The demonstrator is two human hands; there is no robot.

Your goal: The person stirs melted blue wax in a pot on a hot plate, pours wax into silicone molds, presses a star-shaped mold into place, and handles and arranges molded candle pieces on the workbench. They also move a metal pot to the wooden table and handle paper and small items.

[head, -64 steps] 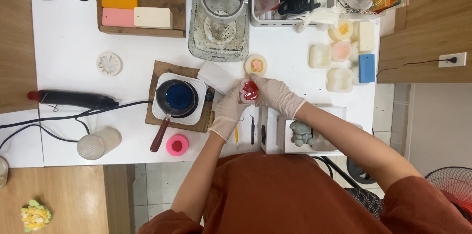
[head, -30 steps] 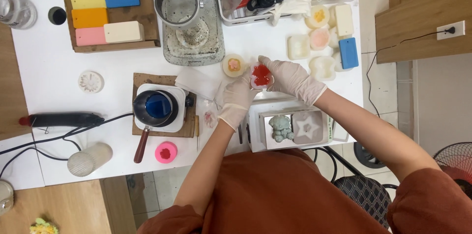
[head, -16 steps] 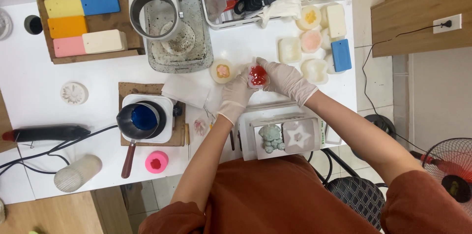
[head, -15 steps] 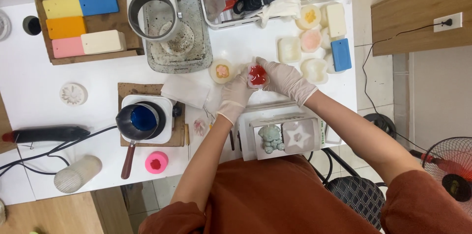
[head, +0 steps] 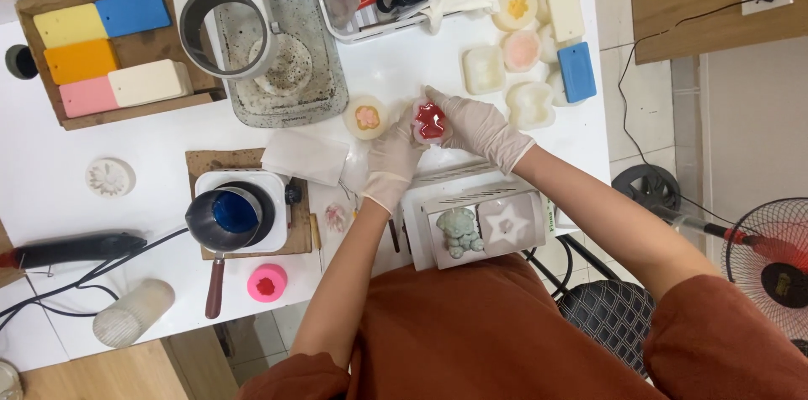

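While both gloved hands meet near the table's back edge:
Left hand [head: 394,156]: fingers gripping one red mold [head: 431,121].
Right hand [head: 474,124]: fingers closed on the same mold.
Blocks: five colored blocks [head: 108,53], back left corner of the table [head: 50,173].
Room: bare strip at left edge.

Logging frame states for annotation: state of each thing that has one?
left hand: gloved, gripping red mould
right hand: gloved, gripping red mould
red mould: held above table, filled red
saucepan: on white base, holds blue liquid
pink mould: upright, red inside
star mould: empty
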